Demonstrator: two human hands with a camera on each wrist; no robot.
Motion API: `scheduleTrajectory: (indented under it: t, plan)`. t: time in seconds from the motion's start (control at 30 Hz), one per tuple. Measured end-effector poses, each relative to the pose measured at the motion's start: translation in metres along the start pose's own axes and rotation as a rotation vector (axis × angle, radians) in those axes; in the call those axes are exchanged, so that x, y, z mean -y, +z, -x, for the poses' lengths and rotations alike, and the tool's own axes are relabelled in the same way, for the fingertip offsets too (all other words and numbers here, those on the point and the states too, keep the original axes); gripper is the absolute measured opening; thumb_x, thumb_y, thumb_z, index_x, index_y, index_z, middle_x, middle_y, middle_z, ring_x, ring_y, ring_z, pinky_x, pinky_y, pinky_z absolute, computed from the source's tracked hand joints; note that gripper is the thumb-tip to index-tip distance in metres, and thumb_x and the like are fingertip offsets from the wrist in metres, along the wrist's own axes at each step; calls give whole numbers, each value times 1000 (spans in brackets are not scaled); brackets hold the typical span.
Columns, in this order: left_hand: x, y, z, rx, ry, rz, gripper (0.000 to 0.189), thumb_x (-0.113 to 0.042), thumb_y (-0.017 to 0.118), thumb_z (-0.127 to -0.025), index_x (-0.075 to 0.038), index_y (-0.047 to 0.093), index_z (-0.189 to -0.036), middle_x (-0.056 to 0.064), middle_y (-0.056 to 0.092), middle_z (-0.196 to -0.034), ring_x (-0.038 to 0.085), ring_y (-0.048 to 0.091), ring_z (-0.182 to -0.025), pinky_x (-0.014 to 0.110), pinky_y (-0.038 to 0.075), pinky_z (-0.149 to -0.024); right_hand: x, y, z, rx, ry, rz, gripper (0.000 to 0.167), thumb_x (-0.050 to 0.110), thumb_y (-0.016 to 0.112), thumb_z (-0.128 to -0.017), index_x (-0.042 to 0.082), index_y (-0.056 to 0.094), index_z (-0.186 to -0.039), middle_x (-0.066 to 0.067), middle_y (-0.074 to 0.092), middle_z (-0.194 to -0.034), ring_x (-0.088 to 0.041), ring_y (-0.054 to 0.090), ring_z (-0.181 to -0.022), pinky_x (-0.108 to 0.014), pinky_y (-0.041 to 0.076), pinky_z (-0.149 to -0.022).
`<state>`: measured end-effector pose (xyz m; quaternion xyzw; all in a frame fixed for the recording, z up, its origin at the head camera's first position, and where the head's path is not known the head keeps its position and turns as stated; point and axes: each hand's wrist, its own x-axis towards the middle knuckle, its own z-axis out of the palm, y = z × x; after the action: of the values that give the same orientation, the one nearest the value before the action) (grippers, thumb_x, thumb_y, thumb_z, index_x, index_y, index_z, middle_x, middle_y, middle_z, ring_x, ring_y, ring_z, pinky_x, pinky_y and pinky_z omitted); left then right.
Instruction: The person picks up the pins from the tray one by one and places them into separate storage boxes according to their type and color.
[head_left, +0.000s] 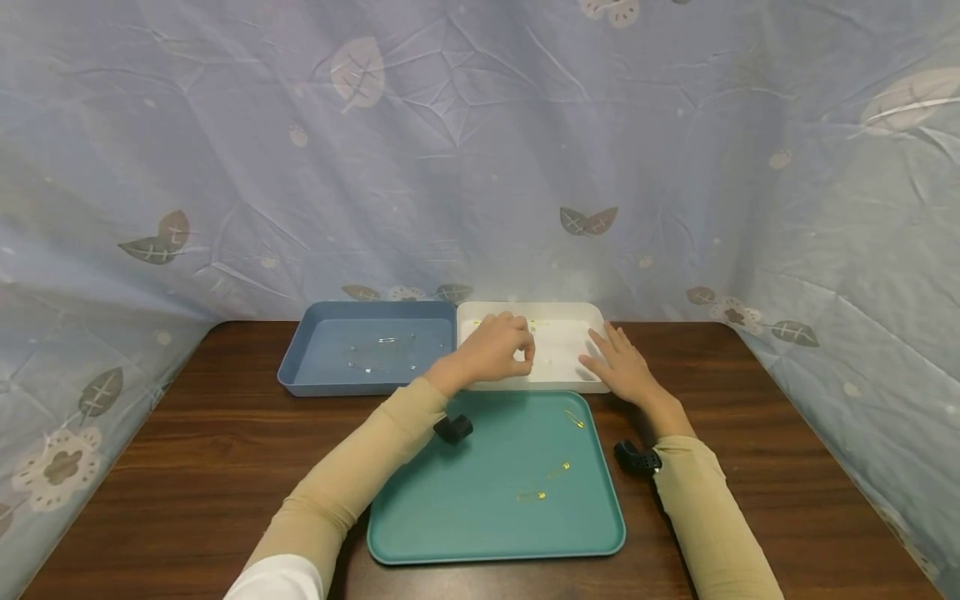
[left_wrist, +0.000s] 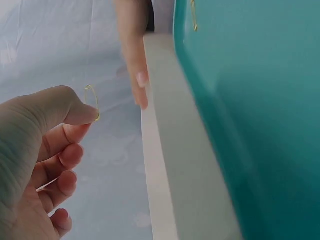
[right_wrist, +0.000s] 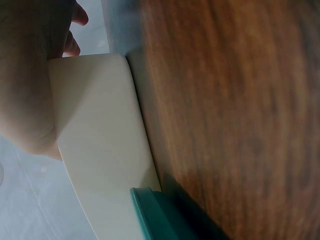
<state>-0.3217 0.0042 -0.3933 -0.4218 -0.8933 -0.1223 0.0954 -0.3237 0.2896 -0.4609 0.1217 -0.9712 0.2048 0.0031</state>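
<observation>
My left hand [head_left: 491,348] hovers over the white tray [head_left: 564,360], thumb and index finger pinching a gold safety pin [left_wrist: 97,116]. The pin's loop sticks up past the thumb tip in the left wrist view, and the other fingers curl loosely. At the white tray's right rim is my right hand [head_left: 624,369], its fingers spread and holding nothing. Small gold pins [head_left: 542,322] lie inside the white tray, partly hidden by the left hand. Three more gold safety pins [head_left: 575,419] lie apart on the right half of the green tray [head_left: 457,521].
Left of the white tray, side by side with it, stands a blue tray [head_left: 318,354] with several silver safety pins [head_left: 387,340]. The green tray sits in front of both on the dark wooden table [head_left: 187,492]. A patterned cloth [head_left: 480,167] hangs behind the table.
</observation>
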Motion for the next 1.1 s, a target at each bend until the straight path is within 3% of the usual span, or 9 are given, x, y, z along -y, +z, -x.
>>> scheduleTrajectory:
  t: [0.4, 0.63, 1.1]
  plan:
    - [25, -1, -33, -43, -77, 43, 8, -21, 65, -89, -19, 72, -86, 4, 63, -94, 18, 54, -86, 34, 44, -80, 0, 4, -1, -11, -2, -6, 71, 50, 42, -100, 9, 23, -155, -22, 6, -163, -47, 3, -149, -70, 10, -114]
    - [30, 1, -51, -48, -133, 39, 10, -24, 63, -91, -20, 72, -89, 0, 61, -95, 20, 55, -92, 37, 45, -83, -1, 4, -1, -16, 6, 0, 71, 50, 43, -100, 8, 24, -155, -23, 6, -163, -47, 4, -149, -69, 10, -115]
    - [35, 20, -79, -42, -238, 12, 13, -20, 61, -90, -18, 73, -90, 0, 64, -99, 22, 56, -97, 42, 45, -91, -1, 1, -1, -12, 7, 6, 72, 50, 42, -100, 7, 24, -155, -23, 6, -163, -48, 4, -149, -69, 10, -115]
